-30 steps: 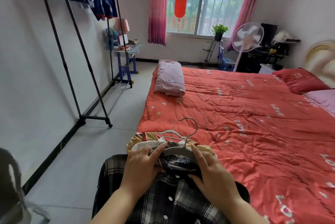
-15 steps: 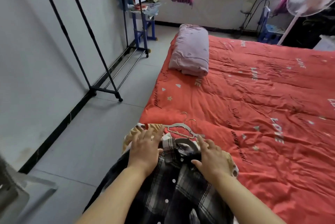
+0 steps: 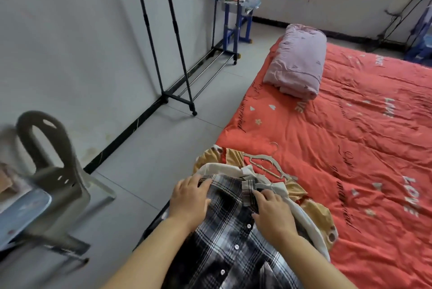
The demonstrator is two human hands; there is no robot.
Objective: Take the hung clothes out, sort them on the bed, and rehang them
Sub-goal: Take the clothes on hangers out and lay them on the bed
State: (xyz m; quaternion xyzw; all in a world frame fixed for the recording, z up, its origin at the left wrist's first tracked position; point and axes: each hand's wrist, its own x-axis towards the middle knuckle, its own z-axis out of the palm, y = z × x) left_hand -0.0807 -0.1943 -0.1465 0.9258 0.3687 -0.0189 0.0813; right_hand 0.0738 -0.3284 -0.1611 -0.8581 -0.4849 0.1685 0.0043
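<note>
Red quilted bedding covers the bed and fills the right of the view, with a folded pink blanket near its far edge. Against the grey wall stands a black clothes rack; its rail is out of view. At the bed's near corner lies a pile of 3 garments: a plaid shirt on top, a cream garment and a yellow patterned one beneath, with pale hangers just beyond. The left hand rests flat on the shirt's shoulder, fingers spread, gripping nothing. The right hand presses beside the collar, fingers loosely curled, likewise closed on nothing. The shirt overhangs the mattress edge, so a careless tug could drag the pile onto the floor.
</note>
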